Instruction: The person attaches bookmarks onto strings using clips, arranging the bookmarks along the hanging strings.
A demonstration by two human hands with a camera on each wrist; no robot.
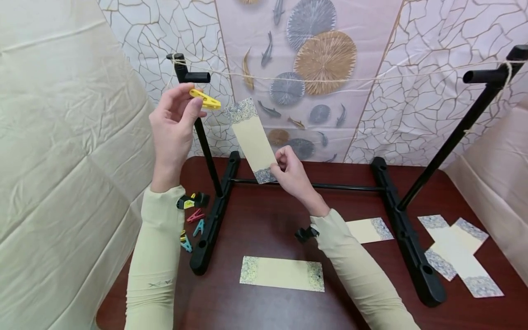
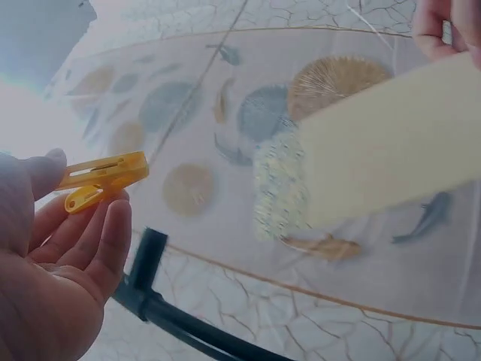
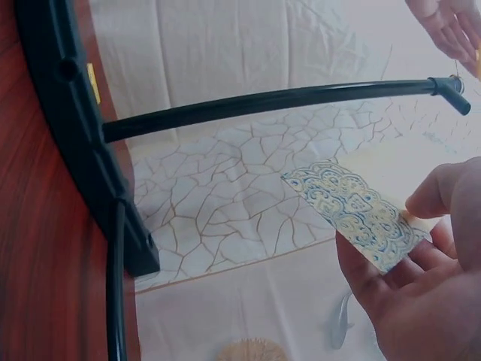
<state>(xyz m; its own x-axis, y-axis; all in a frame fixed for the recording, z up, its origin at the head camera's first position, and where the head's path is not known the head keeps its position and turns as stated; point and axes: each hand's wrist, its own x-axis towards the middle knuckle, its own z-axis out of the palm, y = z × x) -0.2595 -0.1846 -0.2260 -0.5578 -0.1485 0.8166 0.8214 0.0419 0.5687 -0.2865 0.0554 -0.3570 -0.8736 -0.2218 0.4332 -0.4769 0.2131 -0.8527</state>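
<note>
My left hand is raised near the rack's left post and pinches a yellow clothespin between thumb and fingers. In the left wrist view the clothespin points toward a cream card. That card, with blue lace-like patterned ends, is pinched at its lower corner by my right hand. It tilts, its upper end leaning left toward the clothespin but apart from it. The right wrist view shows the patterned end between thumb and fingers. A thin string runs above both hands, tied between the two posts.
A black rack stands on the dark red table. Pink and blue clothespins lie by its left foot. One card lies in front, another near the right foot, and overlapping cards at the far right.
</note>
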